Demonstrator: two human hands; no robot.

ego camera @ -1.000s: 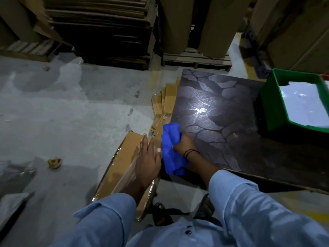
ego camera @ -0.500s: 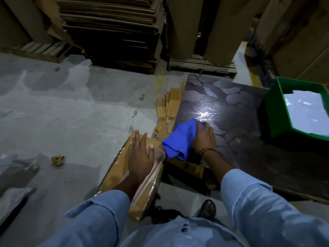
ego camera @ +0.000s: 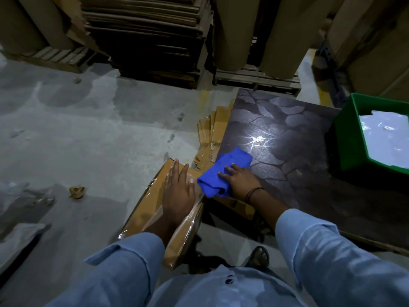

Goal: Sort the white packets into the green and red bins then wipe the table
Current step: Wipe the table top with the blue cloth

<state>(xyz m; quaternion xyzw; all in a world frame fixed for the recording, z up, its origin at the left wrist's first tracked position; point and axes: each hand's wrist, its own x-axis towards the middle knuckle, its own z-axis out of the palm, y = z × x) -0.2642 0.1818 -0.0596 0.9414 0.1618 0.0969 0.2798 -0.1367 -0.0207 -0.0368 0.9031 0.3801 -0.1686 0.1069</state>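
A blue cloth (ego camera: pixel 223 171) lies bunched at the near left corner of the dark patterned table (ego camera: pixel 292 156). My right hand (ego camera: pixel 240 177) presses flat on the cloth, fingers spread toward its left side. My left hand (ego camera: pixel 179 189) rests flat and open on a plastic-wrapped stack of brown cardboard (ego camera: pixel 159 209) beside the table. A green bin (ego camera: pixel 349 138) stands on the table's right side with white packets (ego camera: pixel 386 140) inside. The red bin is out of view.
Flat cardboard sheets (ego camera: pixel 212 134) lean against the table's left edge. Pallets with tall brown rolls (ego camera: pixel 254 34) and stacked board (ego camera: pixel 146 36) stand at the back. A crumpled scrap (ego camera: pixel 77 191) and plastic wrap (ego camera: pixel 20 196) lie on the concrete floor at left.
My right hand pushed the blue cloth from over the table's near edge up onto the table surface, then slid back toward the corner. The left hand stayed on the cardboard stack.
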